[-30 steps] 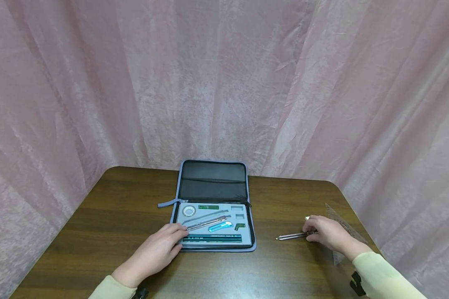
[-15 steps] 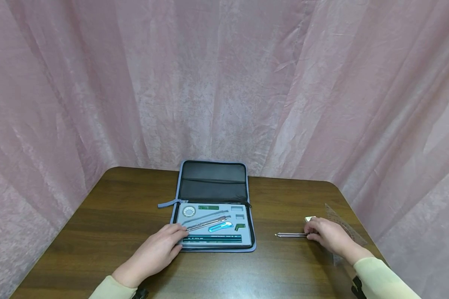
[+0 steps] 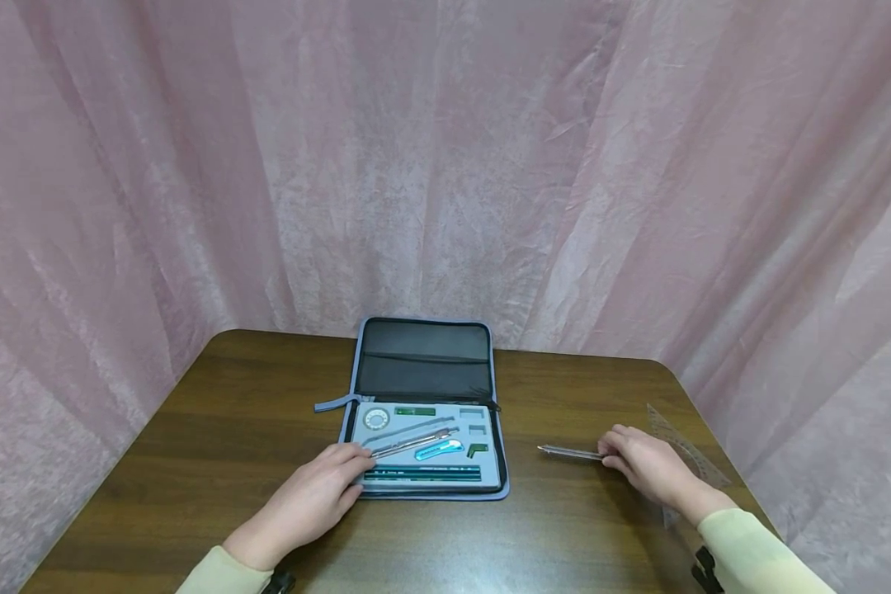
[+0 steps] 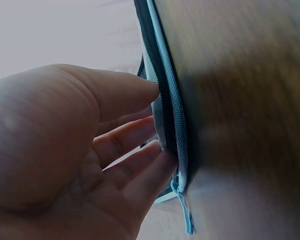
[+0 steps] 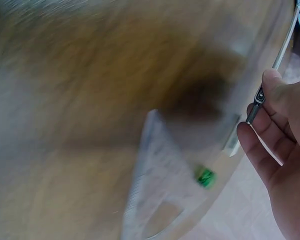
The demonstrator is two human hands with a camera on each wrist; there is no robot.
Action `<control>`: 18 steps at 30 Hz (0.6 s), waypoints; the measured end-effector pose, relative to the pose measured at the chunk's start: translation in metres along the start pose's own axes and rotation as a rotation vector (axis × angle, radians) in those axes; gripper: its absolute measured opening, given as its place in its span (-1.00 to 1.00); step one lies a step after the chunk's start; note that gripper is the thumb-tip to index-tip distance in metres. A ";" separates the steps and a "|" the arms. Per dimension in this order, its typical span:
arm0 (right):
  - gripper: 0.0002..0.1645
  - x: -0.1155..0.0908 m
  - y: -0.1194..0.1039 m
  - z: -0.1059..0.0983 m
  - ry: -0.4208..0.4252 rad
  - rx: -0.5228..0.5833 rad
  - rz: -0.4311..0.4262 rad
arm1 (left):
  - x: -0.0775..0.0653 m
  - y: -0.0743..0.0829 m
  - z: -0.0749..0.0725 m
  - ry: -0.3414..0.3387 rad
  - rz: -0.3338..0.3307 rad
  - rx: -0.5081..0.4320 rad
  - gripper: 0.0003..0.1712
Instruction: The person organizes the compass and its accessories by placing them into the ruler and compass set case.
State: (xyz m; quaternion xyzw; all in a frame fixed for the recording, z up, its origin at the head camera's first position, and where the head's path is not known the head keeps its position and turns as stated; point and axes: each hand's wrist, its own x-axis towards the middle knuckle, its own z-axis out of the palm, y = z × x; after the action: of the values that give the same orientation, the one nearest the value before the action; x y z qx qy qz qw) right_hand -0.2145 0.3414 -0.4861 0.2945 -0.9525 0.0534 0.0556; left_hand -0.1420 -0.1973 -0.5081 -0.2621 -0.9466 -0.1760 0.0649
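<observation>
My right hand [image 3: 642,464] pinches the head end of a silver drawing compass [image 3: 570,452] between thumb and fingers. The closed legs point left toward the case. In the right wrist view its dark hinge [image 5: 260,95] shows between the thumb and fingertips. A zip case [image 3: 425,378] lies unfolded at the middle of the table. My left hand [image 3: 315,495] rests on its left edge, fingers over the tray and thumb at the zipper [image 4: 174,102]. In the tray sit another silver compass [image 3: 416,441], a blue cutter knife [image 3: 439,450], dark green pencils [image 3: 421,473] and a white disc [image 3: 376,419].
A clear set square [image 3: 686,450] lies at the table's right, behind my right hand. By it, in the right wrist view, are a small green object [image 5: 206,177] and a white block [image 5: 232,142]. A pink curtain [image 3: 431,165] hangs behind the table [image 3: 267,388].
My right hand has moved slightly left, and the compass has swung so its tip points farther up in view. The white block is now hidden by that hand. My left hand stays put.
</observation>
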 end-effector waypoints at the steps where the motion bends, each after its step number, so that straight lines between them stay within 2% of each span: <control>1: -0.76 0.002 -0.002 -0.002 0.006 0.004 0.002 | 0.000 0.000 0.000 -0.003 -0.002 0.000 -0.59; 4: -0.76 0.012 -0.010 -0.007 0.029 0.014 -0.013 | 0.001 0.000 0.001 -0.002 0.000 -0.002 -0.59; 10: -0.76 0.034 -0.026 -0.012 0.081 0.017 -0.073 | 0.000 0.000 0.000 0.042 0.034 0.005 -0.61; 18: -0.80 0.068 -0.051 -0.014 0.099 0.048 -0.129 | -0.001 0.000 -0.002 0.053 0.064 0.008 -0.62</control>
State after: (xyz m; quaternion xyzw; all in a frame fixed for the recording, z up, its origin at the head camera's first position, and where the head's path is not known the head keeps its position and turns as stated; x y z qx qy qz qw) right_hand -0.2403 0.2642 -0.4595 0.3534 -0.9262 0.0869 0.0990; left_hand -0.1411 -0.1987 -0.5068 -0.2871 -0.9365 -0.1768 0.0969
